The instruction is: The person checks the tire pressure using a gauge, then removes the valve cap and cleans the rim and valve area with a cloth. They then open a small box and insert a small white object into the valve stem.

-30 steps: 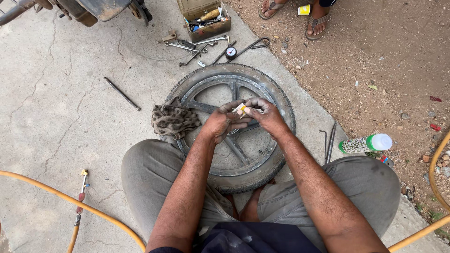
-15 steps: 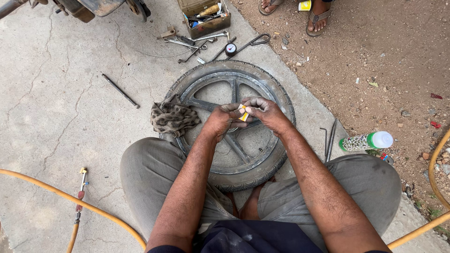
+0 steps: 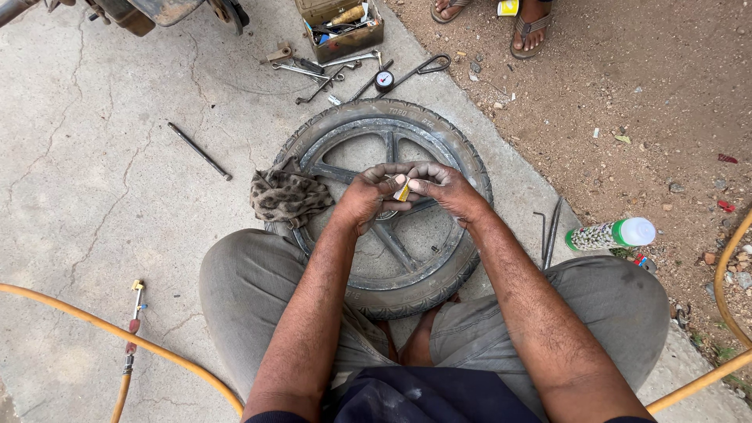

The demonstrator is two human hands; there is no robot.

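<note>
A small yellow tube (image 3: 402,192) is pinched between fingers of left hand (image 3: 368,196) and right hand (image 3: 445,188), held over wheel (image 3: 470,168), rag (image 3: 288,196) at nine o'clock within reach.

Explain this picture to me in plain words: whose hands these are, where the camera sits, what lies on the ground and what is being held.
The camera is worn on a person's head and looks down, so the two bare arms are that person's own. They sit on concrete with a wheel, tyre still on, lying flat between their knees. The left hand and right hand meet over its spokes, pinching a small yellow thing, too small to identify. A spotted rag lies on the tyre's edge. Beyond it are a pressure gauge, loose wrenches and an open toolbox. A bottle lies to the right, an orange hose to the left. Another person's sandalled feet show at the top.
</note>
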